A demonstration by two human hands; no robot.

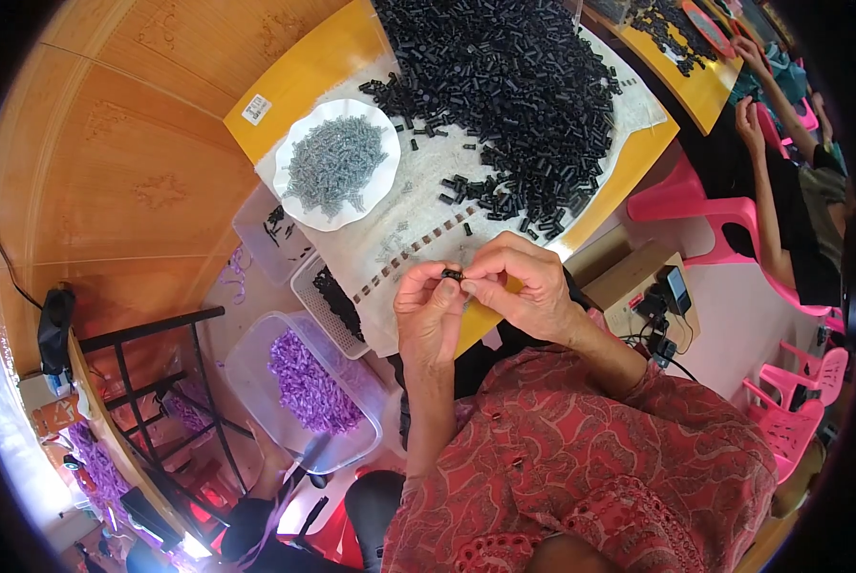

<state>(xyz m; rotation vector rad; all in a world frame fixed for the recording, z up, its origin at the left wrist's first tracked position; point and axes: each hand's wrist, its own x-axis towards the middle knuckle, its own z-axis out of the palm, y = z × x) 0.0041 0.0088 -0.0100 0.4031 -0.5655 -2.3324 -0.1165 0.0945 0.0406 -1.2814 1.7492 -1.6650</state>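
Note:
In front of my chest, just past the table's near edge, my two hands meet at a small black cylindrical plastic piece. My left hand pinches it between thumb and fingers. The thumb and forefinger of my right hand close on its right end; whether they hold another tiny part is too small to tell. Beyond my hands, a big pile of similar black pieces covers the white cloth. To the left stands a white scalloped plate, heaped with small clear plastic pieces.
Below the yellow table, at left, are a white basket with black pieces and a clear bin of purple pieces. A cardboard box and pink chairs stand at right. Other people sit at right and lower left.

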